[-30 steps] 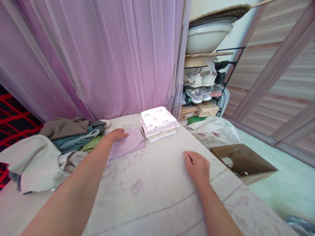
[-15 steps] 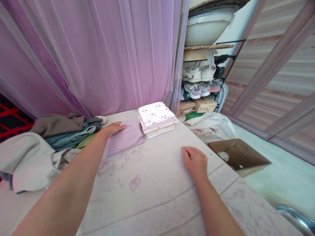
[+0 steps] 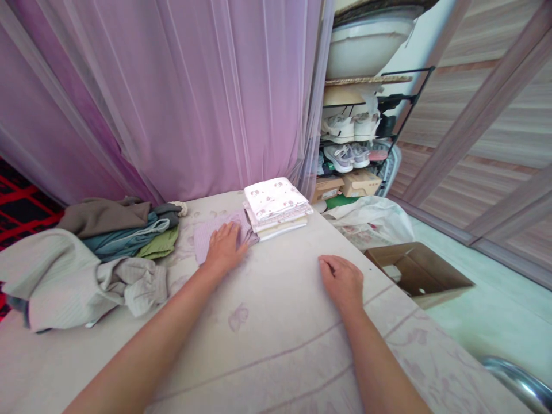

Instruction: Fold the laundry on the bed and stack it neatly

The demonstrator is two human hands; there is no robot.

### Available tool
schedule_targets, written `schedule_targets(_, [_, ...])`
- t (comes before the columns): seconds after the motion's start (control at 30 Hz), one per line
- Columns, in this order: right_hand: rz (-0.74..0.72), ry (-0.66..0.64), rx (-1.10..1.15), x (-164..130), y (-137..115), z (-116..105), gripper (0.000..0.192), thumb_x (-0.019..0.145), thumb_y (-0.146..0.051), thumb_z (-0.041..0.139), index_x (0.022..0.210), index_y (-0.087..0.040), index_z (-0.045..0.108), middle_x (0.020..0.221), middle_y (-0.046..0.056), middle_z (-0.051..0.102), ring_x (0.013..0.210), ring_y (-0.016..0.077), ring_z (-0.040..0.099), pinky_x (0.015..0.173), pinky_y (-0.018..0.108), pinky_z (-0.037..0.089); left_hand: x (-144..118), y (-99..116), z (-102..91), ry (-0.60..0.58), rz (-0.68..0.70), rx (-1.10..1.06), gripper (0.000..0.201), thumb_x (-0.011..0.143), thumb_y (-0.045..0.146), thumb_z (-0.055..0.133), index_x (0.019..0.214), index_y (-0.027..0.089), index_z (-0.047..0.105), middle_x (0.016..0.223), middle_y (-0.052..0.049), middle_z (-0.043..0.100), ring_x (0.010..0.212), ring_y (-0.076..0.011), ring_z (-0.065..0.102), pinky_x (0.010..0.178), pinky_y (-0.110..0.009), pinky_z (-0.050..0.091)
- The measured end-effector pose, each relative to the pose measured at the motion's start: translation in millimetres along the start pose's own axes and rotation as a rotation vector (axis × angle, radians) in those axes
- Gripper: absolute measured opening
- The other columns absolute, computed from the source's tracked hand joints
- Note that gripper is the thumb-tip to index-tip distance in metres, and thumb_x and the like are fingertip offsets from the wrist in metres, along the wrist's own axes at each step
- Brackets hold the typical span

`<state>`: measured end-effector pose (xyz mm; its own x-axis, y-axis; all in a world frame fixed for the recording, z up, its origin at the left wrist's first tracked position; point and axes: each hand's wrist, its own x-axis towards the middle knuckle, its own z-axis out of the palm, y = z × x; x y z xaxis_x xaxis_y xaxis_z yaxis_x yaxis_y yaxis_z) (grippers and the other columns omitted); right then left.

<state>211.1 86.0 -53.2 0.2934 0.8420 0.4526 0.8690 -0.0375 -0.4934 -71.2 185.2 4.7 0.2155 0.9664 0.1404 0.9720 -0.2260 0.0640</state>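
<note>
A: Now, entry on hands. Left hand lies flat, fingers spread and released, palm pressing the folded lilac checked cloth on the pale floral-printed worktop. Nothing is gripped.

B: Right hand?

A: Resting palm-down on the bare worktop, fingers loose, holding nothing, well apart from the cloth.

B: Location of the cloth?

A: Far side of the worktop, its right edge touching the stack of folded white printed cloths, just before the sheer pink curtain.

B: Note on technique?

A: Judgement only: keep the palm flat and the pressure even so the folds stay square; slide it without nudging the stack beside it.

B: Counts?

A: One lilac cloth; one white stack, about four layers, exact number unclear. One heap of unfolded garments at left: brown, teal, green, grey. One open brown cardboard box on the floor.
</note>
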Motion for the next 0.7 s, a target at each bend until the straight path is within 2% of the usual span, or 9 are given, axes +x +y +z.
schedule_targets(0.07, [-0.001,-0.003,-0.004,-0.1,0.3,0.2,0.029,0.086,-0.029,0.043,0.085,-0.023,0.072,0.092,0.004,0.073,0.090,0.0191,0.063,0.086,0.033,0.040,-22.8,0.3,0.3,0.005,0.048,0.050,0.056,0.085,0.041,0.050,0.137,0.020,0.043,0.147,-0.012,0.041,0.135,-0.0288,0.035,0.110,-0.043,0.029])
schedule_targets(0.13, [-0.001,-0.006,-0.010,-0.2,0.3,0.2,0.029,0.086,-0.030,0.043,0.085,-0.023,0.072,0.093,0.004,0.073,0.090,0.0192,0.063,0.086,0.033,0.040,-34.5,-6.4,-2.7,-0.025,0.067,0.094,0.049,0.085,0.034,0.051,0.133,0.023,0.048,0.141,-0.011,0.047,0.129,-0.0280,0.043,0.104,-0.041,0.037])
schedule_targets(0.23, [0.005,-0.010,-0.024,-0.2,0.0,0.1,0.029,0.086,-0.030,0.043,0.085,-0.023,0.071,0.094,0.004,0.073,0.090,0.0195,0.063,0.086,0.033,0.040,-33.2,-17.1,-11.5,-0.129,0.123,0.146,0.043,0.088,0.020,0.046,0.130,0.029,0.050,0.136,-0.008,0.051,0.121,-0.0264,0.050,0.095,-0.039,0.045])
schedule_targets(0.33, [0.004,-0.009,-0.029,-0.2,-0.4,-0.1,0.029,0.086,-0.029,0.043,0.085,-0.023,0.071,0.094,0.004,0.073,0.090,0.0196,0.063,0.087,0.033,0.040,-23.0,-18.6,-20.5,-0.177,0.176,0.220,0.046,0.088,0.008,0.040,0.129,0.028,0.051,0.129,-0.011,0.055,0.112,-0.0254,0.056,0.087,-0.037,0.048])
schedule_targets(0.53, [0.005,-0.009,-0.022,-0.3,-0.4,-0.5,0.029,0.086,-0.029,0.043,0.086,-0.023,0.071,0.093,0.003,0.073,0.091,0.0195,0.063,0.087,0.033,0.040,-23.4,-16.7,-28.2,-0.221,0.237,0.361,0.041,0.088,0.004,0.036,0.118,0.022,0.057,0.110,-0.013,0.062,0.101,-0.0256,0.060,0.081,-0.037,0.048])
schedule_targets(0.7, [-0.001,-0.013,-0.031,0.4,-0.7,-0.9,0.028,0.086,-0.028,0.044,0.085,-0.023,0.072,0.092,0.004,0.073,0.089,0.0191,0.063,0.086,0.032,0.041,-31.2,-23.1,-33.0,-0.234,0.201,0.332,0.041,0.084,0.010,0.043,0.121,0.021,0.057,0.116,-0.013,0.061,0.101,-0.0263,0.060,0.081,-0.038,0.047])
